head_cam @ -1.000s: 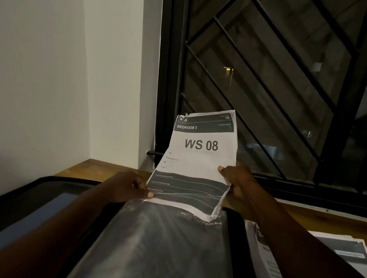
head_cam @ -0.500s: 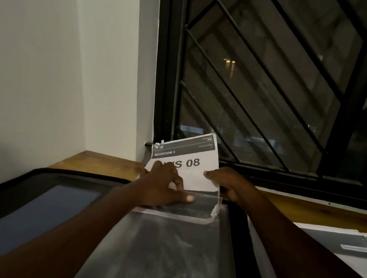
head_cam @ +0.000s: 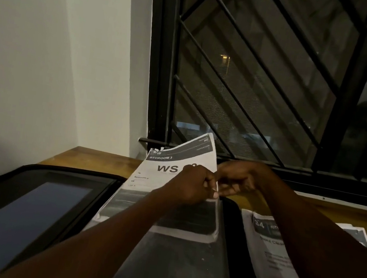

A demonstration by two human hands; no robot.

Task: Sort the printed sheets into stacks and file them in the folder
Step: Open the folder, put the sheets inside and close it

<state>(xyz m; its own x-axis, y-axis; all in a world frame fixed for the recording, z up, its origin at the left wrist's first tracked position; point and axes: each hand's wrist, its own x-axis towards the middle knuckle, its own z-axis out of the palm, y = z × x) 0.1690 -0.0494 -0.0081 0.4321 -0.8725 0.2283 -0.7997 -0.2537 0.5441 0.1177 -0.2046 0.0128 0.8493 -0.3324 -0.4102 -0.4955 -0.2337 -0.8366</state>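
Right in front of you, the open black folder [head_cam: 231, 229] lies on the wooden surface [head_cam: 103, 160]. Its left cover [head_cam: 23, 217] shows a blue-grey panel, and a clear sleeve [head_cam: 177, 269] lies across its right half. Just right of the folder, toward the surface's right edge, a stack of printed sheets [head_cam: 265, 251] lies flat, partly hidden by your right forearm. Further out, the "BEDROOM 3" sheet [head_cam: 149, 171] has its lower part inside the sleeve, and its top sticks out toward the far edge. Your left grip [head_cam: 191, 186] pinches the sheet's right edge at the sleeve's mouth, covering part of the heading. Your right grip [head_cam: 237, 179] is curled just beside that same edge; whether it holds anything cannot be told. Beyond stand a barred window [head_cam: 258, 78] and a white wall [head_cam: 48, 47].
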